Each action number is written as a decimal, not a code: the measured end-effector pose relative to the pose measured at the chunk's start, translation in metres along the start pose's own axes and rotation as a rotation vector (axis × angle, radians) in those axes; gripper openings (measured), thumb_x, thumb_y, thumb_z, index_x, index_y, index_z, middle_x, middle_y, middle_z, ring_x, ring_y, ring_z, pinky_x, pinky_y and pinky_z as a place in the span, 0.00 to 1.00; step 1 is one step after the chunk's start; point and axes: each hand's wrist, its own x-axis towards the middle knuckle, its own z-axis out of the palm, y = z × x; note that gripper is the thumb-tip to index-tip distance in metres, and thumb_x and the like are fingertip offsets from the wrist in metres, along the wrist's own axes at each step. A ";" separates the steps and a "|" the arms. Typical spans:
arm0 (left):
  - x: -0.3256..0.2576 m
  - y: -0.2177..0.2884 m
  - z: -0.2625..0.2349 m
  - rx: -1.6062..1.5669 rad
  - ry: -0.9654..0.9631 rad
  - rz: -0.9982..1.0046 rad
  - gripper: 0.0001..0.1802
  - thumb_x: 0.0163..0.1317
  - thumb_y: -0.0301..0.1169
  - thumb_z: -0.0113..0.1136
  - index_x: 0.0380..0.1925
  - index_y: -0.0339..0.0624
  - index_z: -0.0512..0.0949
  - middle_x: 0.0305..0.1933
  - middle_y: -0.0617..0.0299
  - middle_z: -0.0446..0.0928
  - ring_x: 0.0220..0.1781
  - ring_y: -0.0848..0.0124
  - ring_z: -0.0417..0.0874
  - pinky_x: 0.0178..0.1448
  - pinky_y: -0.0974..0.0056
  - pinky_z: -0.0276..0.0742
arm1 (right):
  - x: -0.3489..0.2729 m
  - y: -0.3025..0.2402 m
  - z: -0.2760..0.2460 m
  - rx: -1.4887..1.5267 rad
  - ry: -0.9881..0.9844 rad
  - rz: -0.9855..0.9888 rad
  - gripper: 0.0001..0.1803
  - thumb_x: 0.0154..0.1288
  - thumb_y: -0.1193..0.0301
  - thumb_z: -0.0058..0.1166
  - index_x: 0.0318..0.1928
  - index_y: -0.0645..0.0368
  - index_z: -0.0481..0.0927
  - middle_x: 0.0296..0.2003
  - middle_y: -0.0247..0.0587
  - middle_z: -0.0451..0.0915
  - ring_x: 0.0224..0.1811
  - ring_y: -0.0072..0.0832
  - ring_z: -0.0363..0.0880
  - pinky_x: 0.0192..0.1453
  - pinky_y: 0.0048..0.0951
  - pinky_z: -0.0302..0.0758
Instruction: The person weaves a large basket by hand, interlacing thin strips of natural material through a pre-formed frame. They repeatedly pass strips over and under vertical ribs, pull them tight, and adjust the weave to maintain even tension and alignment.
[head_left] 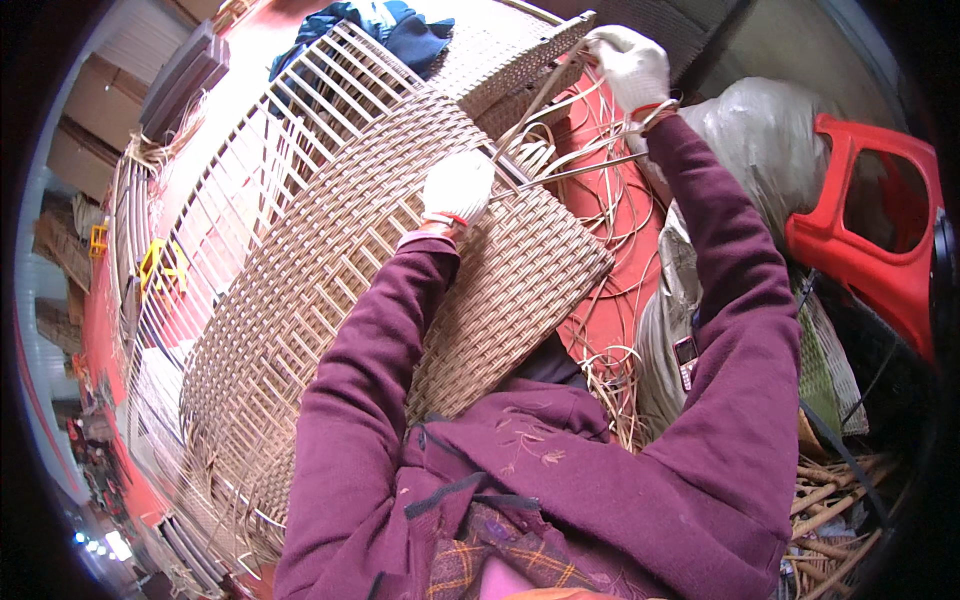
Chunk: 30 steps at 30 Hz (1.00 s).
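Left hand point(458, 187) presses flat, fingers together, on the woven panel point(330, 290) — right hand point(630, 65) clamps a pale strip point(545, 95), raised high. Grey sack point(760, 120) and red crate point(880, 230) crowd the panel's right edge.

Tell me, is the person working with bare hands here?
No, both the left hand and the right hand wear white gloves.
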 end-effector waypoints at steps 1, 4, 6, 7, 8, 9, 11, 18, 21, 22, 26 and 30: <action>-0.002 0.001 0.001 0.017 0.010 0.002 0.20 0.76 0.43 0.51 0.35 0.41 0.85 0.37 0.47 0.86 0.40 0.47 0.87 0.47 0.46 0.81 | 0.005 0.006 -0.007 -0.178 0.099 -0.184 0.11 0.73 0.64 0.64 0.48 0.54 0.92 0.39 0.39 0.92 0.39 0.31 0.92 0.46 0.31 0.85; -0.006 0.005 0.001 0.017 0.096 0.046 0.17 0.74 0.42 0.55 0.40 0.45 0.88 0.40 0.52 0.88 0.43 0.51 0.89 0.49 0.48 0.85 | 0.010 0.026 -0.022 -0.390 0.058 -0.189 0.12 0.72 0.65 0.63 0.50 0.50 0.92 0.46 0.42 0.91 0.48 0.41 0.92 0.54 0.37 0.85; -0.010 0.014 -0.002 -0.166 0.153 -0.024 0.16 0.70 0.43 0.58 0.38 0.46 0.89 0.38 0.50 0.89 0.39 0.50 0.90 0.45 0.46 0.86 | 0.009 0.038 -0.016 -0.224 -0.070 -0.112 0.17 0.75 0.61 0.56 0.55 0.53 0.90 0.51 0.41 0.91 0.51 0.38 0.90 0.59 0.38 0.85; -0.005 0.021 -0.003 -0.102 -0.010 -0.214 0.15 0.67 0.43 0.58 0.35 0.47 0.89 0.35 0.51 0.88 0.36 0.49 0.89 0.43 0.45 0.86 | 0.007 0.043 -0.011 -0.131 -0.127 -0.007 0.18 0.75 0.64 0.56 0.58 0.57 0.88 0.55 0.42 0.89 0.53 0.34 0.89 0.60 0.36 0.84; -0.009 0.029 -0.006 -0.092 0.102 -0.223 0.15 0.66 0.42 0.58 0.32 0.48 0.88 0.32 0.50 0.87 0.35 0.49 0.89 0.43 0.45 0.85 | 0.005 0.049 -0.006 -0.043 -0.183 0.071 0.20 0.76 0.67 0.55 0.62 0.61 0.86 0.58 0.43 0.88 0.55 0.31 0.88 0.62 0.34 0.83; -0.010 0.035 -0.011 -0.143 0.122 -0.288 0.14 0.65 0.41 0.58 0.31 0.49 0.88 0.32 0.51 0.87 0.35 0.49 0.89 0.43 0.45 0.85 | 0.002 0.055 0.001 0.263 -0.222 0.417 0.23 0.76 0.70 0.55 0.68 0.64 0.81 0.60 0.44 0.86 0.52 0.30 0.87 0.59 0.32 0.83; -0.025 0.044 -0.023 -0.326 0.267 -0.310 0.13 0.67 0.40 0.57 0.37 0.47 0.87 0.35 0.51 0.87 0.38 0.48 0.89 0.45 0.45 0.84 | -0.008 0.068 0.012 0.326 -0.230 0.577 0.30 0.77 0.70 0.59 0.75 0.65 0.72 0.59 0.44 0.82 0.48 0.27 0.86 0.52 0.24 0.83; -0.181 0.031 -0.100 -0.453 0.520 -0.155 0.14 0.70 0.36 0.64 0.48 0.40 0.87 0.43 0.48 0.88 0.41 0.49 0.89 0.49 0.50 0.85 | -0.100 0.042 0.035 0.132 -0.473 0.365 0.26 0.77 0.68 0.60 0.68 0.72 0.78 0.54 0.48 0.88 0.51 0.32 0.87 0.58 0.30 0.82; -0.276 -0.001 -0.139 -0.241 0.589 -0.252 0.12 0.71 0.33 0.63 0.49 0.39 0.87 0.44 0.51 0.89 0.41 0.55 0.90 0.50 0.55 0.87 | -0.136 -0.026 0.048 0.124 -0.465 0.041 0.15 0.80 0.73 0.57 0.59 0.68 0.86 0.56 0.46 0.89 0.55 0.32 0.87 0.64 0.31 0.80; -0.311 -0.014 -0.154 -0.097 0.558 -0.298 0.12 0.71 0.31 0.62 0.49 0.40 0.87 0.45 0.52 0.89 0.42 0.57 0.91 0.50 0.57 0.87 | -0.148 -0.051 0.053 0.092 -0.431 -0.084 0.14 0.79 0.73 0.59 0.58 0.66 0.87 0.54 0.48 0.89 0.55 0.34 0.87 0.64 0.33 0.80; -0.453 -0.068 -0.232 0.762 0.181 -0.604 0.15 0.63 0.28 0.65 0.50 0.45 0.85 0.47 0.58 0.86 0.48 0.64 0.89 0.49 0.62 0.87 | -0.189 -0.130 0.078 -0.051 -0.409 -0.278 0.11 0.79 0.73 0.60 0.55 0.62 0.89 0.50 0.46 0.89 0.51 0.38 0.86 0.60 0.36 0.80; -0.590 -0.126 -0.325 0.898 0.097 -0.770 0.17 0.68 0.25 0.59 0.56 0.41 0.86 0.54 0.54 0.88 0.55 0.60 0.90 0.63 0.61 0.85 | -0.207 -0.147 0.096 -0.133 -0.431 -0.284 0.11 0.77 0.67 0.61 0.51 0.59 0.89 0.46 0.47 0.88 0.50 0.42 0.83 0.60 0.42 0.77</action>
